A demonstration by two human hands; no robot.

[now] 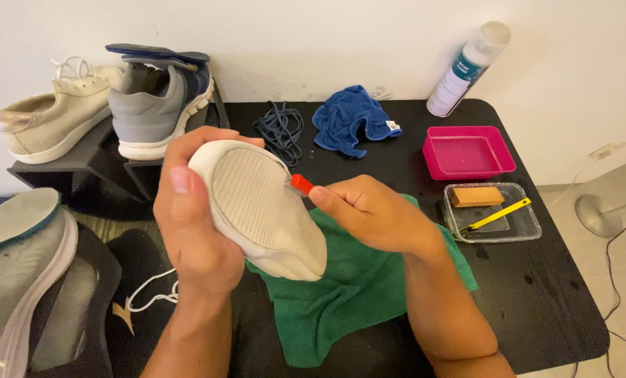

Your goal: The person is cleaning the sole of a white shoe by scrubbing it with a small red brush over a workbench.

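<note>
My left hand (194, 224) grips a white shoe (264, 210) turned sole-up, its ribbed sole facing me. My right hand (372, 213) pinches a small red tool (301, 184) whose tip touches the edge of the sole near the toe. Both hands hover over a green cloth (348, 294) spread on the black table (537, 294).
A pink tray (467, 152), a clear tray (495, 210) with a brown block and yellow-handled brush, a white spray bottle (467, 66), a blue cloth (351, 115) and dark laces (279, 127) lie at the back. Shoes stand on a rack (82, 164) at left.
</note>
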